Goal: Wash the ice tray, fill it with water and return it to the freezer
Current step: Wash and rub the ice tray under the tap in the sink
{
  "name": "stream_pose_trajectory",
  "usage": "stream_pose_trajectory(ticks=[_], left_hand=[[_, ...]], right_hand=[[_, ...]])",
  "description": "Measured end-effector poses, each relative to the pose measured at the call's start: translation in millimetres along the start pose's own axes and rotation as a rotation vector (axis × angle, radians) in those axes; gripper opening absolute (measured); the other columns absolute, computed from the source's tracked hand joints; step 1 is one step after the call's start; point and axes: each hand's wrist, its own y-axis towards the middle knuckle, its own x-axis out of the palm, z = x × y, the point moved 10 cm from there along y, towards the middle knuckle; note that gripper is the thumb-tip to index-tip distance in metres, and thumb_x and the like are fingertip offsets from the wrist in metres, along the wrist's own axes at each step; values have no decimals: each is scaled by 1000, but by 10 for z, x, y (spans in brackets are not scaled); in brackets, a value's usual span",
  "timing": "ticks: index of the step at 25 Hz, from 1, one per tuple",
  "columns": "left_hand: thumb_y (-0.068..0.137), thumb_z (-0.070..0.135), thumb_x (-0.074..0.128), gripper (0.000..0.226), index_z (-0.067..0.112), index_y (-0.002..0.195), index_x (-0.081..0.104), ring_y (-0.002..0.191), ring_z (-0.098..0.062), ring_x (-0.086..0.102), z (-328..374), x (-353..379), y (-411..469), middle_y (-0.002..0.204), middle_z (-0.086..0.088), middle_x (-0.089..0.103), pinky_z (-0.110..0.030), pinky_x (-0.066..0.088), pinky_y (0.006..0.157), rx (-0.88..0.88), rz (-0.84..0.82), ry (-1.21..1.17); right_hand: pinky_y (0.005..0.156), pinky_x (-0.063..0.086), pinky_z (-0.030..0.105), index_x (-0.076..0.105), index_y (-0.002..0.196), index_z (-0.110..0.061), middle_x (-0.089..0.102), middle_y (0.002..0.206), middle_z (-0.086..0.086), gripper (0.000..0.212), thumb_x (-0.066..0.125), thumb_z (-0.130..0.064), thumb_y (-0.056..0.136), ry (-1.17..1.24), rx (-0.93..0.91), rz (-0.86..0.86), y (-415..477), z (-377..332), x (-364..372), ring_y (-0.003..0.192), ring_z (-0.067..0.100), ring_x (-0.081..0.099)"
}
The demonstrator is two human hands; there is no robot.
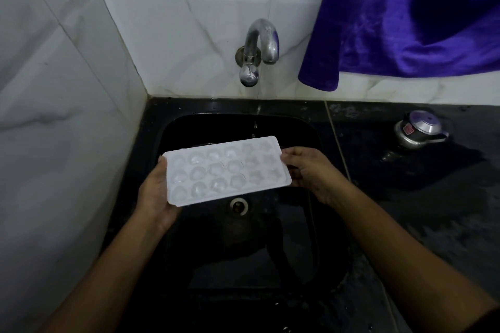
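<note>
A white plastic ice tray [226,171] with several rounded cells is held flat over the black sink [167,127], cells facing up. My left hand [154,194] grips its near-left end from below. My right hand [311,170] pinches its right end. A thin stream of water falls from the chrome tap [261,43] on the tiled wall and lands just behind the tray's far right edge. The sink drain [239,204] shows below the tray.
A purple cloth [405,19] hangs on the wall at the upper right. A small metal lid with a knob [418,130] lies on the wet black counter [433,197] to the right. White tiled walls close the left side and back.
</note>
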Motion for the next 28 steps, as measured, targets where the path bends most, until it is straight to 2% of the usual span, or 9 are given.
stream_pose_trajectory(ticks=[3,5,8,12,14,16,19,23,28], left_hand=[[109,51,35,60,17,107,85,103,-29,77,-80,68,-131,123,-13,76,-41,66,73,-14,-46,-21],[110,49,35,59,15,112,83,104,-30,77,-127,126,-208,124,-14,76,-42,66,72,-13,-76,-38],[111,43,36,43,18,120,70,97,-29,79,-168,243,-351,117,-11,78,-43,65,66,11,-97,-82],[110,47,36,47,23,114,76,98,-29,79,-274,291,-509,119,-10,78,-44,65,67,52,-77,-120],[110,48,37,49,24,111,80,104,-30,78,-333,281,-563,125,-11,76,-45,66,71,70,-59,-136],[110,49,38,46,23,118,75,108,-31,76,-390,259,-606,129,-12,74,-46,66,74,80,-33,-151],[110,49,39,44,22,124,71,113,-33,74,-493,230,-658,134,-13,71,-49,65,80,101,-27,-165],[109,50,40,43,23,119,73,111,-32,75,-591,248,-759,132,-12,73,-50,65,82,118,-30,-180],[110,49,40,43,22,116,72,105,-31,77,-558,231,-836,127,-11,75,-51,64,82,111,-23,-197]], right_hand=[[61,58,29,73,107,-6,80,97,11,17,59,-14,104,12,-33,36,-68,34,-67,78,19,75],[61,59,30,74,108,-4,80,98,13,18,60,-15,104,6,-51,48,-101,38,-113,79,20,75],[64,60,31,74,108,-4,79,98,13,18,60,-15,104,-31,-78,48,-150,46,-202,81,23,75],[68,61,33,72,107,-8,78,97,8,17,59,-20,105,-173,-177,-7,-235,-44,-329,86,25,75],[77,60,36,67,117,-16,73,106,1,21,60,-31,105,-367,-290,7,-321,-185,-395,94,22,72],[84,56,32,57,134,-25,60,122,-9,36,58,-45,103,-630,-475,53,-468,-402,-402,98,9,66],[89,53,37,47,142,-29,42,145,-9,52,49,-60,101,-927,-671,-62,-671,-492,-178,111,12,60],[102,49,46,46,146,-27,22,166,1,62,39,-68,101,-1202,-622,-141,-613,-348,-99,136,27,49],[103,50,46,50,147,-22,19,169,5,65,36,-67,103,-1194,-633,-113,-671,-294,72,138,33,49]])
